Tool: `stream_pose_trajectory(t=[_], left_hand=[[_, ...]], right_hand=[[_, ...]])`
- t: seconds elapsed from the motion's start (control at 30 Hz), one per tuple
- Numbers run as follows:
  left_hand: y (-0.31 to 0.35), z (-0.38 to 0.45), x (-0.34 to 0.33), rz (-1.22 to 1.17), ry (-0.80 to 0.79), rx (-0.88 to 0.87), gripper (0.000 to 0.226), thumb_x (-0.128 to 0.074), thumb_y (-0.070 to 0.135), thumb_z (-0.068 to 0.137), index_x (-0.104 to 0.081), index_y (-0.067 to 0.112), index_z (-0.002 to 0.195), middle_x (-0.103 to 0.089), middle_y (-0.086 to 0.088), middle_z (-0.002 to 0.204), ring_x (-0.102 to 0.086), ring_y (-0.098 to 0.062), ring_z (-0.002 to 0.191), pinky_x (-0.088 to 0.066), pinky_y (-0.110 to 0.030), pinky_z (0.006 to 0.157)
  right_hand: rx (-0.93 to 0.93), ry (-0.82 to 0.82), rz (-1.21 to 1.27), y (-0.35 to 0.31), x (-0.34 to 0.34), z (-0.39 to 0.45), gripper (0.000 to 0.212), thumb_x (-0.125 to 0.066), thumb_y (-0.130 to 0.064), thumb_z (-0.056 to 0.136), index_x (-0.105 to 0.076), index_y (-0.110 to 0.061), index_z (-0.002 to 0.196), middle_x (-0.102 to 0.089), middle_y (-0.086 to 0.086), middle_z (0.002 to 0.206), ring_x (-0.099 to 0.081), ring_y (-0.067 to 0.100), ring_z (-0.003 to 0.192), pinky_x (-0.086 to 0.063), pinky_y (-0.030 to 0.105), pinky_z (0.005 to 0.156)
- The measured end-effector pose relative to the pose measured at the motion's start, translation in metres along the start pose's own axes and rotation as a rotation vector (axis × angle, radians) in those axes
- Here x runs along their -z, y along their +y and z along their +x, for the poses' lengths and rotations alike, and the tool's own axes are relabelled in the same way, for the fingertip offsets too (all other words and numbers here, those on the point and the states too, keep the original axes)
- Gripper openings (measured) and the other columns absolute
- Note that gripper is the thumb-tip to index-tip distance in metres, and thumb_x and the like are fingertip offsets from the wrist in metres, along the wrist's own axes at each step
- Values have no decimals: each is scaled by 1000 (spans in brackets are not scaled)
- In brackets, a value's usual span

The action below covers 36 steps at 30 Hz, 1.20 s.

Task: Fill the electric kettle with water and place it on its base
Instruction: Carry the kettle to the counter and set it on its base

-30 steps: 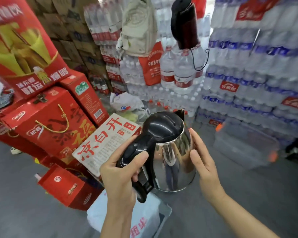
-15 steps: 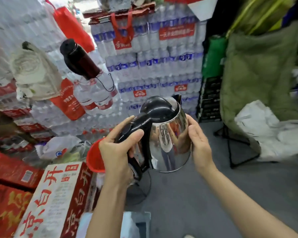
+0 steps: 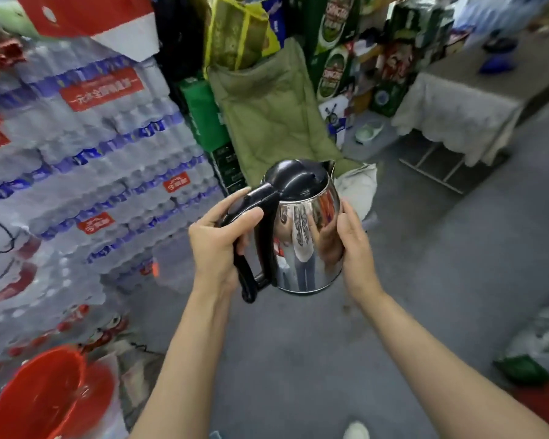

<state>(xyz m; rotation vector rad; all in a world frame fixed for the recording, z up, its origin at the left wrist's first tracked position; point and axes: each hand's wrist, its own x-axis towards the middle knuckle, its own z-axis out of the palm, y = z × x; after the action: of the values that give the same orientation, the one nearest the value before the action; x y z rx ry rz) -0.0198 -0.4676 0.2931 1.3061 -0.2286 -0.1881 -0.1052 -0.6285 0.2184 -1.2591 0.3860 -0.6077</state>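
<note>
We hold the shiny steel kettle with the black lid (image 3: 305, 236) upright between us, left hand (image 3: 217, 245) fingers (image 3: 235, 221) wrapped round its handle, right hand (image 3: 351, 245) flat against its side

The left hand (image 3: 217, 245) gripped the black handle of the steel kettle (image 3: 305, 236), thumb laid over its top, while the right hand (image 3: 351, 245) pressed flat against the kettle's far-right side. The black lid was closed, and the kettle hung upright above the grey floor (image 3: 425, 296). Stacked packs of bottled water (image 3: 92, 160) rose at left, a red bucket (image 3: 45, 397) sat near left, and a cloth-covered worktop (image 3: 457, 103) stood far right.
</note>
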Motion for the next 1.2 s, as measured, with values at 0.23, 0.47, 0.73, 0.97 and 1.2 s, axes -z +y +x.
stream_pose_trajectory(t=[0.23,0.47,0.73,0.97,1.2], left_hand=[[-47,48,-126,-63,-229,63,44,-81,11,61,-74,5,104,-51,-3,51,-36,-12,40,-29,-19,38],[-80,96,-238,-60,-429,118,51,-81,17,58,-72,3,106,-52,1,51,-37,-13,40,-27,-20,37],[-103,158,-347,-87,-567,172,47,-80,11,62,-72,4,107,-51,0,57,-36,-12,42,-28,-21,38],[-123,206,-450,-79,-658,198,47,-78,11,66,-69,1,112,-55,4,50,-39,-11,40,-30,-19,38],[-154,246,-569,-75,-690,179,43,-76,10,69,-70,5,111,-57,4,50,-41,-10,42,-30,-18,39]], right_hand=[[57,211,7,-21,106,56,52,-44,-28,101,-41,-7,149,-49,9,151,-49,17,135,-42,25,108],[55,441,20,-45,182,106,64,-51,-37,93,-40,-11,151,-48,2,152,-45,15,139,-30,41,119],[120,557,-33,-68,255,182,53,-49,-23,102,-38,-10,152,-56,-5,142,-55,-2,122,-36,26,114],[152,637,-56,-90,321,256,55,-50,-26,100,-38,-9,152,-43,4,155,-44,11,139,-33,28,117],[168,650,-59,-111,418,335,49,-47,-17,103,-38,-11,151,-50,-16,136,-54,-22,106,-41,6,95]])
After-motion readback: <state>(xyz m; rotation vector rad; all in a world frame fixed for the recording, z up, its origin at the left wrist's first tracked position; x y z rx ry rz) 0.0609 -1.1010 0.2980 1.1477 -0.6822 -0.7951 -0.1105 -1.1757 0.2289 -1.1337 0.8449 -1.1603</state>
